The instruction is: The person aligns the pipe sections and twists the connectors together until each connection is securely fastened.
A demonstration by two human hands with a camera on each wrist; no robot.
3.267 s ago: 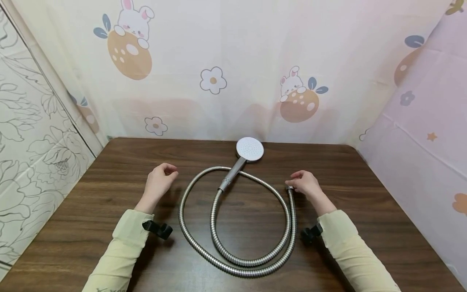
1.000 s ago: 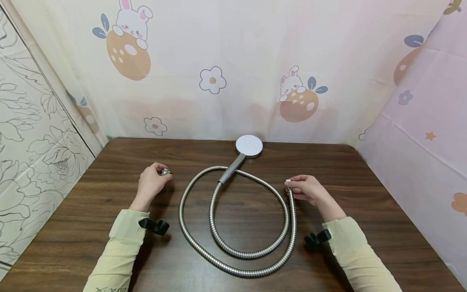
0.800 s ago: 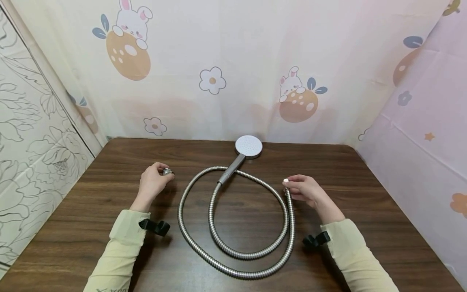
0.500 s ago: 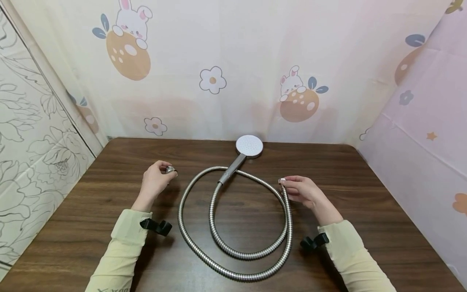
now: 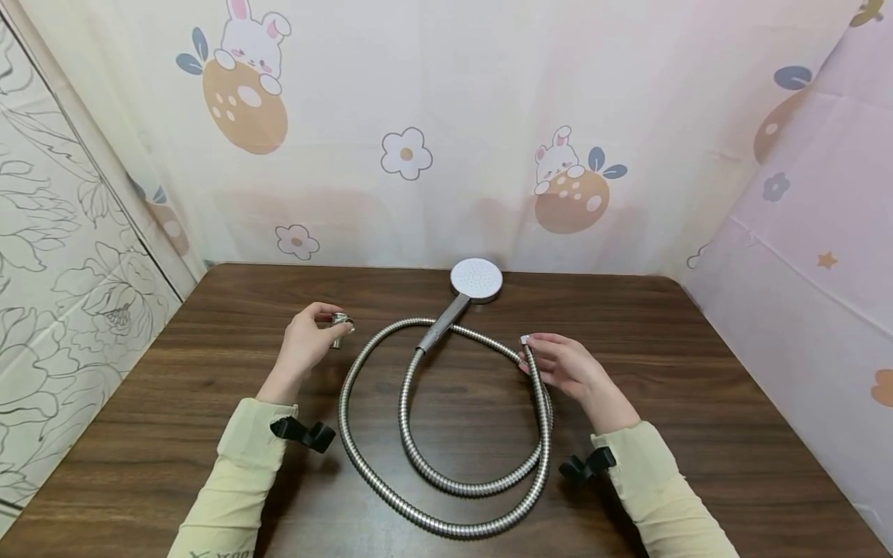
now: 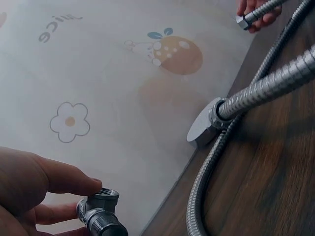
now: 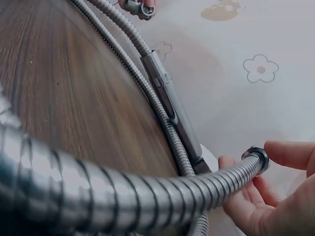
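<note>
My left hand point(image 5: 305, 341) pinches a small chrome tee fitting point(image 6: 101, 211) between thumb and fingers, left of the coil; one threaded outlet shows in the left wrist view. On the other side, my right hand point(image 5: 568, 368) grips the free end of a ribbed metal shower hose point(image 5: 460, 530) just below its end nut point(image 7: 256, 156). That end points up and away, raised over the coil. The hose's other end joins the grey handle point(image 5: 444, 323) of a shower head point(image 5: 477, 279), which lies with its white sprayer face up between the hands.
Everything lies on a dark wood-grain table point(image 5: 698, 372). A patterned curtain point(image 5: 481, 139) hangs along its back edge, with more printed sheets at left and right. Black wrist mounts point(image 5: 303, 434) sit on both sleeves.
The fitting in my left hand, hidden at first, has come into view as that hand moves right. My right hand carries the hose end leftward, and the right side of the loop shifts inward.
</note>
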